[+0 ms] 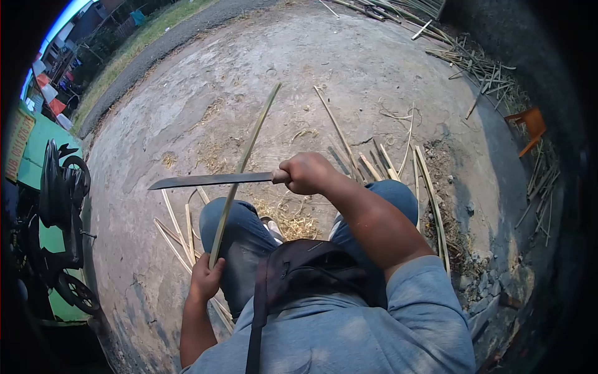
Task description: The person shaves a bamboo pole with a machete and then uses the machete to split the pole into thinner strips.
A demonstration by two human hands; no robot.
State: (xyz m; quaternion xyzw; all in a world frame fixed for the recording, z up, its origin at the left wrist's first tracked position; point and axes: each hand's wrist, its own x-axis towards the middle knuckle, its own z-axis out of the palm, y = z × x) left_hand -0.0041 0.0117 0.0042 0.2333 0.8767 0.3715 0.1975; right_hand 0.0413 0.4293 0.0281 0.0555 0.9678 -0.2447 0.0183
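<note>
Here's the long strip (248, 149), slanting from the near left toward the far side, the knife blade (212, 180) lying across it! The left hand (206, 276) is closed round its near end; the right hand (305, 173) grips the knife's handle, and shavings (289, 221) lie between the shoes (272, 229).

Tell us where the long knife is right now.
In the head view, the long knife is gripped by its handle in the right hand, its blade pointing left across the long strip held in the left hand.
</note>
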